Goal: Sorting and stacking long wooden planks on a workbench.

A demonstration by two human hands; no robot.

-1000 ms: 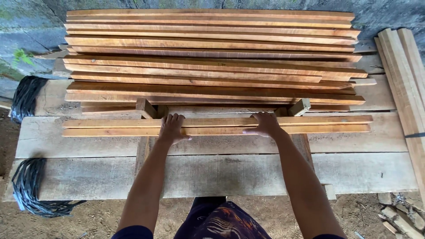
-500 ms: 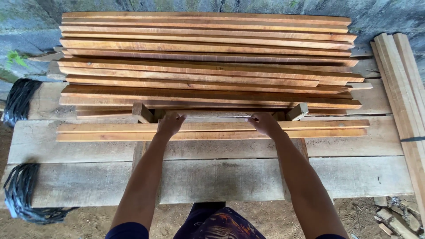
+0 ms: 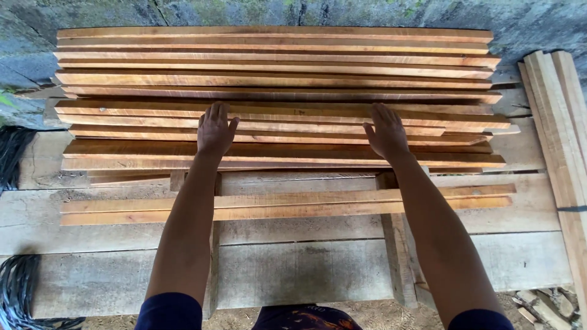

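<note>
Head view: the left hand [image 3: 215,129] and the right hand [image 3: 385,131] lie flat and open, fingers spread, on the stack [image 3: 275,98] of orange slats; they grip nothing. The stack fills the far part of the table [image 3: 306,269]. In front of the stack, two slats [image 3: 281,206] lie apart side by side under the forearms. Most slats are in the stack. Right of the stack, pale boards [image 3: 562,134] lean.
</note>
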